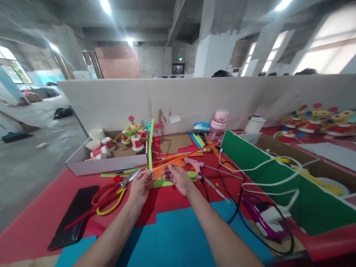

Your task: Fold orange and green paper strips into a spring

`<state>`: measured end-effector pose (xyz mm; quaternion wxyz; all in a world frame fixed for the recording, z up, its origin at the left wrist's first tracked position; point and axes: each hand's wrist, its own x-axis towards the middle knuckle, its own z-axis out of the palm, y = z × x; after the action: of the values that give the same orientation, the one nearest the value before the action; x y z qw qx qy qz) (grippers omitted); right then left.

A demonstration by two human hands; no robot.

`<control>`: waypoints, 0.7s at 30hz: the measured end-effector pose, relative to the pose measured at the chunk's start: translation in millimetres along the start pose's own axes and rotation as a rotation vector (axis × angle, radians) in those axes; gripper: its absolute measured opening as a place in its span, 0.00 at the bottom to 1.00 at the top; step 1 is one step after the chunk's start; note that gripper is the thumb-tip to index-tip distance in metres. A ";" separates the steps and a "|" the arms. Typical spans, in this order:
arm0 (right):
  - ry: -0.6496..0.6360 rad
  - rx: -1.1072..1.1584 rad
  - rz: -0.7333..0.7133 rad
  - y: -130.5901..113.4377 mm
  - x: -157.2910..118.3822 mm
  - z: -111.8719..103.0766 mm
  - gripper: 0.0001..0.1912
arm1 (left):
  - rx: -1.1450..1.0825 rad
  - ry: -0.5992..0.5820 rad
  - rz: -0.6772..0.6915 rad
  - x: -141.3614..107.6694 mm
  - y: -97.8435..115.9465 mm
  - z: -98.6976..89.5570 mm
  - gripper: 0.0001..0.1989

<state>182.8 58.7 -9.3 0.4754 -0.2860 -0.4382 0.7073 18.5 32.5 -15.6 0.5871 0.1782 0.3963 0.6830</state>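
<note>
My left hand (142, 184) pinches the lower end of a light green paper strip (150, 146), which stands upright. At the same fingertips an orange paper strip (191, 151) meets it and slants up to the right. My right hand (179, 179) is close beside, its fingers loosely curled and apart, with the orange strip passing just beyond its thumb; I see nothing held in it. A pink hot glue gun (197, 167) with a red light lies right of it. Yellow-handled scissors (122, 193) lie left of my left hand.
Left are a black phone (73, 213) and a white box (108, 167) of paper cups and robot-like figures. Blue paper sheets (178, 237) lie in front. On the right, cables run past a green-sided box (272, 185) and a purple power block (264, 218). A white partition (183, 100) stands behind.
</note>
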 end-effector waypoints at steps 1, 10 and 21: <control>0.047 -0.034 0.004 4.8 2.0 0.5 0.24 | 0.010 -0.007 -0.014 -2.2 -4.0 1.9 0.06; 0.268 -0.188 -0.042 29.7 0.5 16.9 0.20 | 0.161 -0.064 0.028 -10.4 -17.1 8.3 0.15; 0.092 -0.214 0.077 23.6 -0.7 7.8 0.20 | 0.288 -0.194 -0.051 -6.3 -2.2 2.0 0.16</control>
<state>166.7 51.5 -26.8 0.4344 -0.3837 -0.4777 0.6603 22.9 27.3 -14.7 0.6081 0.3152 0.4359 0.5838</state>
